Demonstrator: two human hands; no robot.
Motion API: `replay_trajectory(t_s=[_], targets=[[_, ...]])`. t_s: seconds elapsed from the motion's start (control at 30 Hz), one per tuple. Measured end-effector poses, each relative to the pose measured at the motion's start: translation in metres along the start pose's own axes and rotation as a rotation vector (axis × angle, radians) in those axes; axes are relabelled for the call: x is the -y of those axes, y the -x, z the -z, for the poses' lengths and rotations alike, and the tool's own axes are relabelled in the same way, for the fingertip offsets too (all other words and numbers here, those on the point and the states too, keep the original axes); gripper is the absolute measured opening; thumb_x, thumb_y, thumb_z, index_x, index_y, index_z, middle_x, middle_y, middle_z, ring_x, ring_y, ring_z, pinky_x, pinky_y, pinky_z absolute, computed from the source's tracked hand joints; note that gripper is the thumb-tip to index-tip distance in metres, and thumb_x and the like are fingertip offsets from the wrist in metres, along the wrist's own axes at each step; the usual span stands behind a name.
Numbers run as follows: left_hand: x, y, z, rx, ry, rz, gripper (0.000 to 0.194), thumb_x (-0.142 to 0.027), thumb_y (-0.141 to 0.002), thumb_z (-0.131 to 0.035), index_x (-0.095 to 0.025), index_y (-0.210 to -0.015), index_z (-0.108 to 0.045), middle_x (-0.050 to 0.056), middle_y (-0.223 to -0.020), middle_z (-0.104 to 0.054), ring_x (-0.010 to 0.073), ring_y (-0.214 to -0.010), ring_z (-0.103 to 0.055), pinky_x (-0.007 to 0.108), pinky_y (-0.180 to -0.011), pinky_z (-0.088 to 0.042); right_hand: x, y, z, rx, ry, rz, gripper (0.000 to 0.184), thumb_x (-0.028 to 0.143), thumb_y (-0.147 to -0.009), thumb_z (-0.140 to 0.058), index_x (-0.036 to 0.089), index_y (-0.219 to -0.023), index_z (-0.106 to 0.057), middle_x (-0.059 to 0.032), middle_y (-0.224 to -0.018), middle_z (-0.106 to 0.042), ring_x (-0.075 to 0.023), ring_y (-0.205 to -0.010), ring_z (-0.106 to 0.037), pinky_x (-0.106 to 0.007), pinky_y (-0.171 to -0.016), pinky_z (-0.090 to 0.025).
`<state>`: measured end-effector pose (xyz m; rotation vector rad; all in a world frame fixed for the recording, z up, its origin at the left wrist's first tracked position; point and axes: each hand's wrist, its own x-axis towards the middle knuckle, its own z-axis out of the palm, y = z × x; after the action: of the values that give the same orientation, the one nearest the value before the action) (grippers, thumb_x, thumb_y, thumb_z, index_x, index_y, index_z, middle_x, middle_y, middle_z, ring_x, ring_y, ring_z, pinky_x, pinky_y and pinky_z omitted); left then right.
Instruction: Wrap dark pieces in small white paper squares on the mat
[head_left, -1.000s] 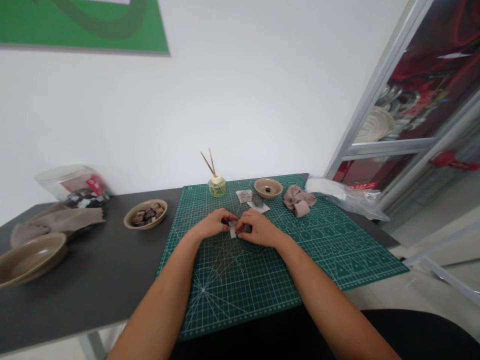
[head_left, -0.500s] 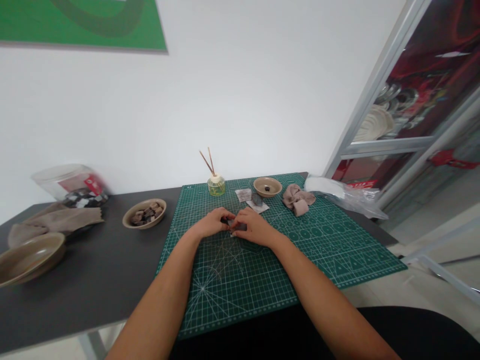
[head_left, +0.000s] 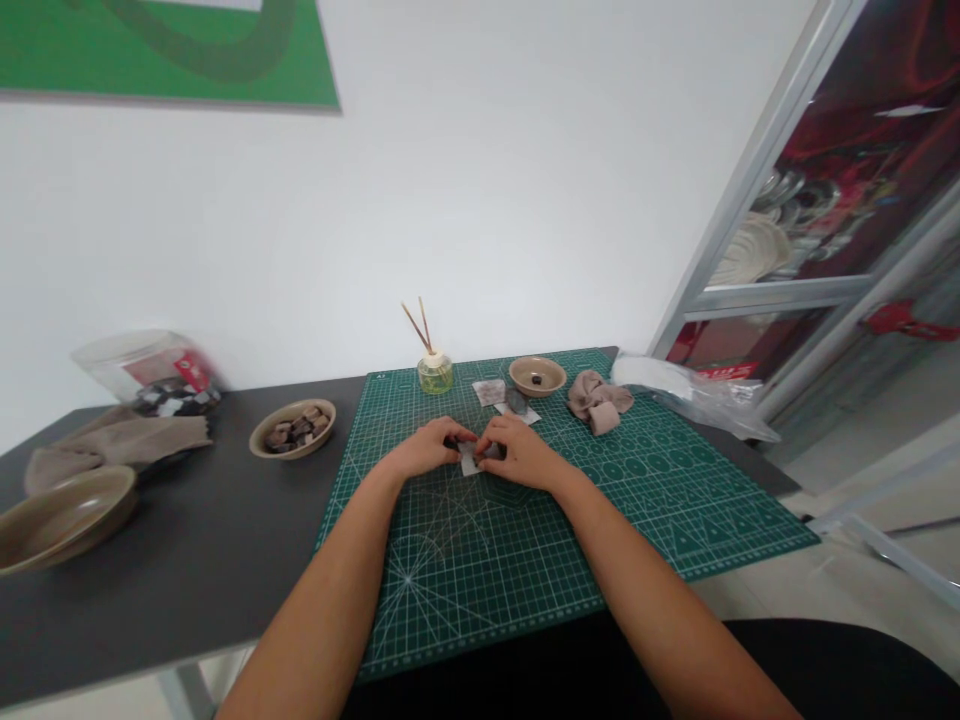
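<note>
Both hands meet over the middle of the green cutting mat (head_left: 525, 560). My left hand (head_left: 424, 450) and my right hand (head_left: 521, 455) have their fingers curled together around a small dark piece with a pale scrap of paper (head_left: 471, 458) under it. The fingertips pinch it from both sides. Most of the piece is hidden by the fingers.
Behind the hands stand a reed diffuser (head_left: 434, 370), small paper squares with a dark piece (head_left: 514, 402), a small bowl (head_left: 537, 376) and a crumpled cloth (head_left: 598, 398). On the dark table (head_left: 187, 560) to the left are a bowl of small blocks (head_left: 292, 428), a folded cloth (head_left: 120, 440), a jar (head_left: 150, 370) and an empty bowl (head_left: 64, 515). A plastic bag (head_left: 690, 390) lies at the right.
The hands stay at the same spot on the mat; the fingers shift slightly around the small piece and the pale paper shows more below them.
</note>
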<state>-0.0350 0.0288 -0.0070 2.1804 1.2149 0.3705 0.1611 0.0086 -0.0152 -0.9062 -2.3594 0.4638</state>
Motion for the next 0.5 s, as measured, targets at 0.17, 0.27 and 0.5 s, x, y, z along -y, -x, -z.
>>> replay_trajectory(t_s=[0.17, 0.27, 0.5], targets=[[-0.0001, -0.0006, 0.0002, -0.003, -0.009, -0.011, 0.039, -0.011, -0.065, -0.059, -0.017, -0.102, -0.068, 0.004, -0.094, -0.061, 0.0187, -0.091, -0.055, 0.029, -0.084, -0.043, 0.0024, -0.0001, -0.0007, 0.041, -0.044, 0.050, 0.010, 0.017, -0.071, -0.071, 0.019, -0.081, -0.067, -0.0020, -0.082, -0.057, -0.0172, -0.085, -0.048, -0.032, -0.080, -0.037], [-0.0006, -0.0006, 0.0002, 0.002, -0.010, -0.014, 0.038, -0.010, -0.065, -0.058, -0.017, -0.101, -0.068, 0.004, -0.094, -0.061, 0.0190, -0.090, -0.055, 0.030, -0.084, -0.043, 0.0021, -0.0010, -0.0008, 0.006, -0.002, 0.000, 0.011, 0.014, -0.069, -0.072, 0.018, -0.078, -0.067, -0.0023, -0.082, -0.057, -0.0178, -0.084, -0.048, -0.033, -0.080, -0.036], [0.0046, -0.0014, -0.0013, -0.013, 0.006, 0.001, 0.039, -0.012, -0.065, -0.059, -0.017, -0.103, -0.067, 0.004, -0.096, -0.060, 0.0191, -0.091, -0.055, 0.030, -0.084, -0.043, 0.0022, -0.0003, -0.0011, 0.043, -0.043, 0.032, 0.010, 0.017, -0.071, -0.071, 0.019, -0.080, -0.067, -0.0022, -0.082, -0.058, -0.0174, -0.085, -0.049, -0.032, -0.080, -0.037]])
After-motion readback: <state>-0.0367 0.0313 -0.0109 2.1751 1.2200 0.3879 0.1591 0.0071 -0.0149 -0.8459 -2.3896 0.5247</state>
